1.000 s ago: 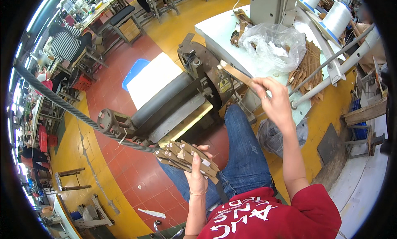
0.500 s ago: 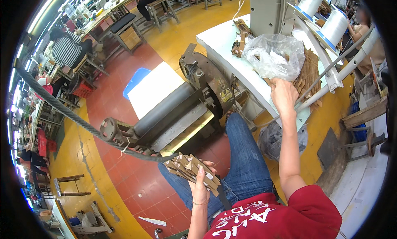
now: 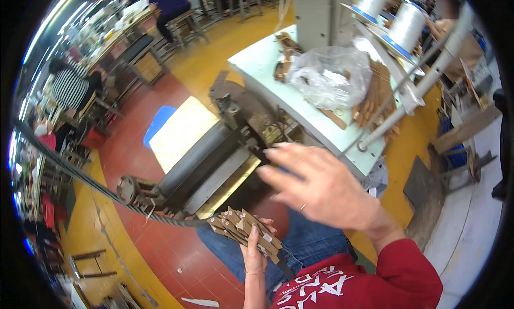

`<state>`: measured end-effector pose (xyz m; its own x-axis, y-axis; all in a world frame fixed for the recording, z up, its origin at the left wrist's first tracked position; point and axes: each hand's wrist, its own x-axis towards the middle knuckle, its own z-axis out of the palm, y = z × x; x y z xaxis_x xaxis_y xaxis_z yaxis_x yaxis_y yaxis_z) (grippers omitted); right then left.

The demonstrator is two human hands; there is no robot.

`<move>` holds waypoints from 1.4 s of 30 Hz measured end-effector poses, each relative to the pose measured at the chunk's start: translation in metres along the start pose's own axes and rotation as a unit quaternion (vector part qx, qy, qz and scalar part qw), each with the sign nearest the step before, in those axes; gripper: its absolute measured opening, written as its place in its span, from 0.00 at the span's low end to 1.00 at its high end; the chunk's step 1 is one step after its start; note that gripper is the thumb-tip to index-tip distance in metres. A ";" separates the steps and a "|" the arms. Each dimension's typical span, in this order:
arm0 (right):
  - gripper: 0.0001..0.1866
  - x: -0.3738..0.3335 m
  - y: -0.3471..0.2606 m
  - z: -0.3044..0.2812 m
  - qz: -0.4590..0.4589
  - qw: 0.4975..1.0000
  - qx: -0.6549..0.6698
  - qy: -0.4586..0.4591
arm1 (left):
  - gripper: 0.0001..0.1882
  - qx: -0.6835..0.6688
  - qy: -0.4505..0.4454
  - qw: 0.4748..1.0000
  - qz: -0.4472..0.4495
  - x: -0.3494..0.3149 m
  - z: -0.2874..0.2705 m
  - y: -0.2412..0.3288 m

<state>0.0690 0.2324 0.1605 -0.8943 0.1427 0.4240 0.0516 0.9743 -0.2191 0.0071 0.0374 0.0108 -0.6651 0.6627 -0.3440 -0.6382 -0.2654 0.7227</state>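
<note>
A fanned stack of brown strips with pointed ends and small white labels is gripped in my left hand, thumb on top, above my lap. My right hand is raised over my thigh in front of the machine, its fingers stretched out and somewhat smeared by motion. Nothing shows in its fingers. Beyond both hands stands a machine with a dark roller, a yellowish sheet lying behind it. More brown strips lie on the pale side table, partly under a clear plastic bag.
A grey ribbed hose curves across the left toward the stack. White thread cones and a slanting metal tube stand at the right. A person in stripes sits at the far left, near a stool.
My right hand has left the strips beside the plastic bag, moved left toward the machine and spread its fingers. My left hand keeps hold of the stack. The view has shifted a little.
</note>
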 end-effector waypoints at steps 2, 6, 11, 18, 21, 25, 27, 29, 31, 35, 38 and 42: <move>0.19 0.013 -0.020 -0.012 -0.108 0.990 0.005 0.095 | 0.21 0.038 0.016 0.999 -0.033 -0.001 0.000 -0.005; 0.22 0.049 -0.047 -0.036 -0.283 0.901 -0.062 0.324 | 0.21 0.085 -0.012 0.994 -0.067 0.004 0.006 -0.015; 0.16 0.055 -0.041 -0.110 -0.422 0.809 -0.334 0.237 | 0.22 0.108 -0.057 0.988 -0.089 0.017 0.018 -0.024; 0.24 0.049 -0.043 -0.135 -0.448 0.795 -0.359 0.197 | 0.22 0.071 -0.130 0.984 -0.096 0.031 0.049 -0.040; 0.22 0.039 -0.050 -0.116 -0.389 0.918 -0.024 0.070 | 0.24 -0.035 -0.167 0.978 -0.122 0.025 0.061 -0.041; 0.22 0.029 -0.047 -0.101 -0.410 0.893 -0.145 0.114 | 0.32 -0.015 -0.187 0.968 -0.164 0.014 0.067 -0.032; 0.22 0.026 -0.049 -0.097 -0.408 0.877 -0.215 0.132 | 0.32 -0.033 -0.168 0.968 -0.186 0.011 0.067 -0.029; 0.21 0.024 -0.051 -0.093 -0.402 0.873 -0.239 0.135 | 0.32 -0.055 -0.139 0.967 -0.208 0.009 0.066 -0.028; 0.21 0.022 -0.054 -0.091 -0.398 0.870 -0.255 0.138 | 0.33 -0.058 -0.144 0.970 -0.188 0.008 0.065 -0.027; 0.21 0.018 -0.059 -0.086 -0.391 0.869 -0.269 0.142 | 0.33 -0.115 -0.128 0.968 -0.183 0.003 0.061 -0.023; 0.21 0.017 -0.062 -0.083 -0.387 0.870 -0.271 0.140 | 0.33 -0.120 -0.136 0.971 -0.158 0.005 0.059 -0.019; 0.21 0.016 -0.065 -0.080 -0.387 0.869 -0.273 0.143 | 0.33 -0.099 -0.143 0.976 -0.131 0.008 0.057 -0.015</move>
<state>0.0870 0.1850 0.2518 -0.6119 -0.6302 0.4779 -0.2425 0.7246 0.6451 0.0337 0.0865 0.0318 -0.3521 0.8869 -0.2990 -0.8529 -0.1726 0.4927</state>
